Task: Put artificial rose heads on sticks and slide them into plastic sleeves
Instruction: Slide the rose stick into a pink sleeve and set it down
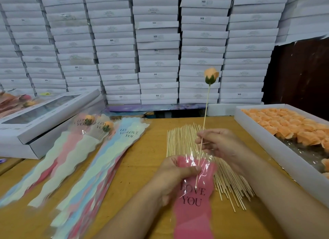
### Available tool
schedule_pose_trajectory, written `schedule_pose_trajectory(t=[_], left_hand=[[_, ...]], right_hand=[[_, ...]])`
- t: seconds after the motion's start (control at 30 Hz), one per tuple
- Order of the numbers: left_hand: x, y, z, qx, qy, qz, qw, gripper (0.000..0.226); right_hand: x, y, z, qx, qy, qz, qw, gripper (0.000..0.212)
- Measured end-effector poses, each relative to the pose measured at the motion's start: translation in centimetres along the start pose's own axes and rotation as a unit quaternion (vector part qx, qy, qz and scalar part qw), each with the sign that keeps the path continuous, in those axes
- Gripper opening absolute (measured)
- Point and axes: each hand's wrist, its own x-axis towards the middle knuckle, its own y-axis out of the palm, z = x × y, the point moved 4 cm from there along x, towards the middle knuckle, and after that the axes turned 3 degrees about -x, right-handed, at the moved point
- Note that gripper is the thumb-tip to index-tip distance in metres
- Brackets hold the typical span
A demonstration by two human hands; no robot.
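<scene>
An orange rose head [211, 75] with a green base sits on top of a thin wooden stick [205, 112]. My right hand [220, 143] pinches the stick at its lower half. The stick's bottom end is inside a pink plastic sleeve [193, 212] printed "LOVE YOU". My left hand [175, 174] grips the sleeve's open top, thumb across the front. The sleeve hangs down toward me over the table's front.
A pile of bare sticks [181, 140] lies under my hands. A white box of orange rose heads [288, 124] stands at the right. Stacks of sleeves [99, 160], two with roses inside, lie at the left beside flat white boxes [35, 121]. A wall of white boxes [156, 43] stands behind.
</scene>
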Motion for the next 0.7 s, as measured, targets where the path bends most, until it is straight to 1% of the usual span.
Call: schedule_pose_trajectory(t=[0.1,0.23,0.27,0.33,0.47,0.57,0.7], left_hand=[[-0.1,0.0,0.1,0.004,-0.004,-0.005,1.000,0.018],[-0.2,-0.2,-0.4,-0.022,-0.003,-0.023,0.999,0.021],[-0.2,-0.2,-0.6,-0.029,-0.001,-0.030,0.999,0.023],[-0.3,-0.2,-0.7,-0.029,0.004,-0.030,0.999,0.020],[-0.7,0.0,-0.8,-0.022,-0.001,-0.032,0.999,0.020],[-0.8,0.2,-0.6,-0.009,-0.016,-0.021,1.000,0.017],[-0.9,0.2,-0.6,-0.007,-0.023,-0.025,0.999,0.025]], right_hand=[[0.2,-0.5,0.9,0.003,-0.007,-0.010,1.000,0.013],[-0.9,0.5,-0.3,-0.056,0.014,0.039,0.998,0.014],[-1.2,0.9,-0.6,-0.065,0.018,0.049,0.996,0.015],[-1.6,1.4,-1.1,-0.065,0.024,0.058,0.996,0.016],[-1.2,1.4,-0.4,-0.065,0.016,0.034,0.997,0.017],[-0.4,1.0,1.3,-0.027,0.001,0.003,1.000,0.017],[0.6,0.0,2.8,-0.010,-0.019,-0.037,0.999,0.013]])
